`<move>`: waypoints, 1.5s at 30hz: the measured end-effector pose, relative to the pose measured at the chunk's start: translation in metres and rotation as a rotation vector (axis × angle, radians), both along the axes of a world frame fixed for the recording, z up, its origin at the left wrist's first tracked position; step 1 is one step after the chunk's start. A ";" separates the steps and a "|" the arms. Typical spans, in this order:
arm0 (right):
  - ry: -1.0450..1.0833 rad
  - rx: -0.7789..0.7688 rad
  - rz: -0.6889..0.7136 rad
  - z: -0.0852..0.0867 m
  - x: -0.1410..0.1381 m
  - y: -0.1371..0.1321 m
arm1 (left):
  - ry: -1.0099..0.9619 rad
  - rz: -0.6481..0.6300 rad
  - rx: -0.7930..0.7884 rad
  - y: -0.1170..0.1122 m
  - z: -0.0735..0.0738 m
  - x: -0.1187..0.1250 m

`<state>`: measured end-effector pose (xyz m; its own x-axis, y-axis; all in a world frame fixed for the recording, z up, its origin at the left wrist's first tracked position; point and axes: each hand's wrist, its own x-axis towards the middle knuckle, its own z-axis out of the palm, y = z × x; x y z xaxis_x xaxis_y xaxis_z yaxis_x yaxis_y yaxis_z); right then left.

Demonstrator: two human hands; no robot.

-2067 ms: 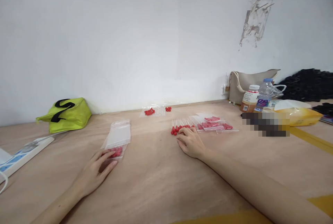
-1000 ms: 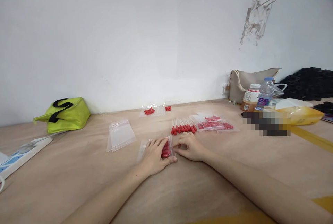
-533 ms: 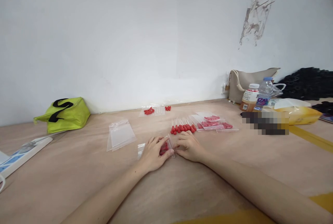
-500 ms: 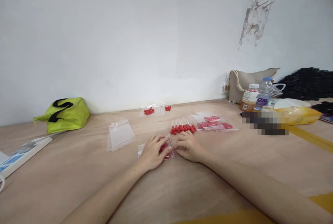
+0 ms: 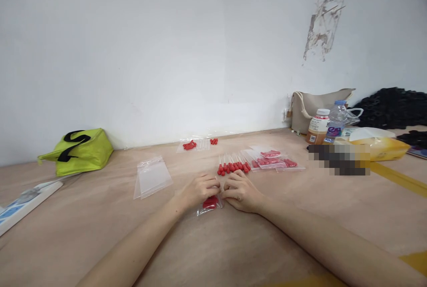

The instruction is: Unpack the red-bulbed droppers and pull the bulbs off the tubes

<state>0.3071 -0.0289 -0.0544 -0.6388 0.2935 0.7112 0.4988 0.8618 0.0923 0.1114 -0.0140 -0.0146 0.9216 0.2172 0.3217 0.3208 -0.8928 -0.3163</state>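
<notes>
My left hand (image 5: 199,189) and my right hand (image 5: 240,190) meet at the middle of the wooden table (image 5: 100,233), fingers curled. Both pinch the top edge of a small clear zip bag (image 5: 209,203) that holds several red-capped pieces. The bag hangs toward me from the fingertips. Just beyond my hands lies a row of loose clear tubes with red caps (image 5: 232,165). To its right are filled bags of red pieces (image 5: 273,160). A stack of empty clear bags (image 5: 151,177) lies to the left.
A lime green pouch (image 5: 76,151) and a white power strip (image 5: 26,198) sit at the left. More red pieces on plastic (image 5: 195,145) lie by the wall. At the right stand a beige bag (image 5: 316,107), two bottles (image 5: 325,125) and a yellow packet (image 5: 383,147).
My left hand slid a bag of red pieces from the left stack to the middle. Both hands then closed on its top edge and turned it toward me.
</notes>
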 end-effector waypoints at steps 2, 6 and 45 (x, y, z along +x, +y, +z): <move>-0.005 -0.002 -0.005 0.000 0.000 0.000 | 0.006 0.008 0.023 -0.002 0.000 -0.001; -0.012 0.039 -0.024 0.001 0.000 0.002 | -0.031 0.032 0.023 -0.004 -0.002 -0.002; 0.025 -0.464 0.020 0.015 -0.002 -0.008 | 0.168 0.164 -0.012 -0.013 0.038 -0.015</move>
<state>0.3049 -0.0370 -0.0398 -0.6320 0.5720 0.5229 0.4791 0.8187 -0.3166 0.0968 -0.0272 0.0231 0.9142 0.3712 0.1627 0.4053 -0.8372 -0.3672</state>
